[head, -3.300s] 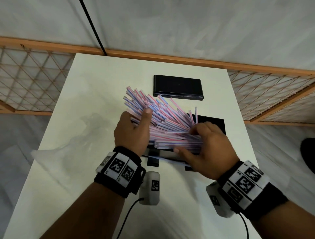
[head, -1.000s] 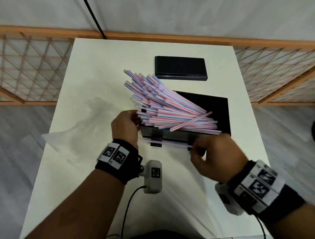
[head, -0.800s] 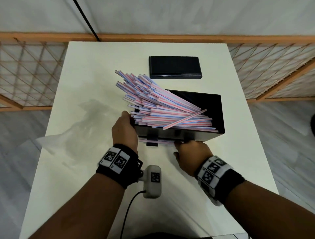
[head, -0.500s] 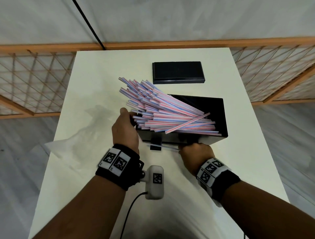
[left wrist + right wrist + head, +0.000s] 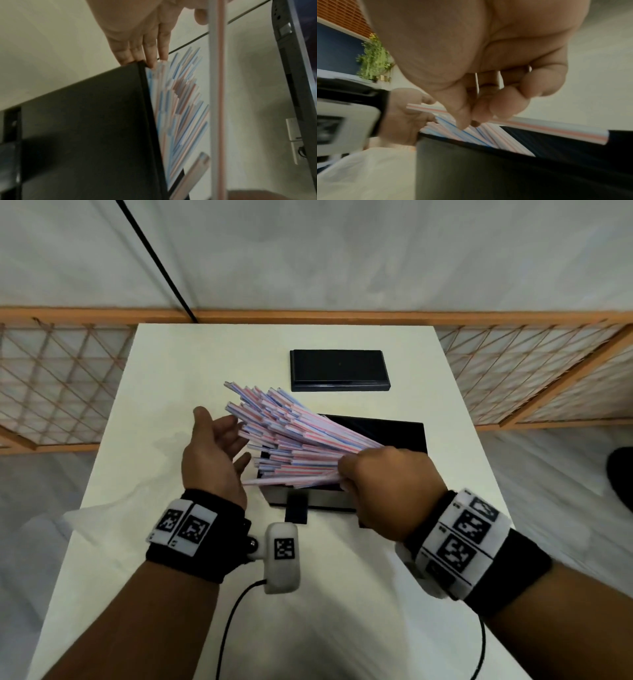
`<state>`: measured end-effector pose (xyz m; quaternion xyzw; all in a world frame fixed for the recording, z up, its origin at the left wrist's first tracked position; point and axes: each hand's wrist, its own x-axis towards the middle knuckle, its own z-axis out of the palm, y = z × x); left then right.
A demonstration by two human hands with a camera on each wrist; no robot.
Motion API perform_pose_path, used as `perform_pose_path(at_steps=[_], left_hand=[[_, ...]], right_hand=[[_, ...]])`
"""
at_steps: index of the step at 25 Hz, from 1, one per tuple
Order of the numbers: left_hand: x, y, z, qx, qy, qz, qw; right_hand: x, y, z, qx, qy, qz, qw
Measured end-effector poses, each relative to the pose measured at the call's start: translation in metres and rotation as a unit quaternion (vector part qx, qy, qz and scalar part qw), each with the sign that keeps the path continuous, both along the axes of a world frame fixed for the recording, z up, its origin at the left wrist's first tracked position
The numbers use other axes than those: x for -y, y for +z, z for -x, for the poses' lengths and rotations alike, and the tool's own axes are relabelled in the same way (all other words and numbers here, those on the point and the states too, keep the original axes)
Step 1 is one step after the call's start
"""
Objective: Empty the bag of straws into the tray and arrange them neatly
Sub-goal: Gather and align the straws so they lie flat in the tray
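Dozens of thin red-and-blue-striped white plastic straws (image 5: pixel 291 440) lie fanned in the black rectangular plastic tray (image 5: pixel 404 433), their ends jutting past its left wall. The right hand (image 5: pixel 383 487) pinches a few loose straws at the near edge, while the left hand (image 5: pixel 212 453) waits open, fingers straight beside the fan. A careless push there could tip the overhanging straws onto the white table (image 5: pixel 154 392).

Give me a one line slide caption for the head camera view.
Right hand pinches a stray straw over the black tray while the open left hand steadies the fanned straws.
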<state>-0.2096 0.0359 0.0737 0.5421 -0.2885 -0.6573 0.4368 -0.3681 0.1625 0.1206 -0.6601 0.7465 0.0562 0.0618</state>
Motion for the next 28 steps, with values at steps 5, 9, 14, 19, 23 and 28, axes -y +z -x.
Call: perform_pose_path(at_steps=[5,9,14,19,23,28], left_hand=[[-0.013,-0.004,0.004,-0.027,-0.014,-0.008,0.999],[-0.014,-0.006,0.011,-0.024,-0.029,0.014,0.999],[-0.013,-0.011,0.026,0.054,-0.047,0.051,0.996],[-0.008,-0.010,0.023,0.133,-0.058,0.075,0.987],[-0.006,-0.014,0.028,0.106,-0.066,0.044,0.991],[-0.005,-0.030,0.028,0.106,-0.088,0.043,0.989]], right_hand=[[0.023,-0.013,0.022,0.034,-0.074,-0.012,0.997],[0.009,-0.025,0.031,0.139,-0.070,0.054,0.986],[0.009,-0.037,0.021,0.157,-0.063,0.011,0.986],[0.014,-0.044,0.019,0.112,-0.103,-0.021,0.988],[0.022,-0.052,0.008,0.121,-0.101,-0.042,0.987],[0.026,-0.048,0.011,0.198,-0.100,0.008,0.975]])
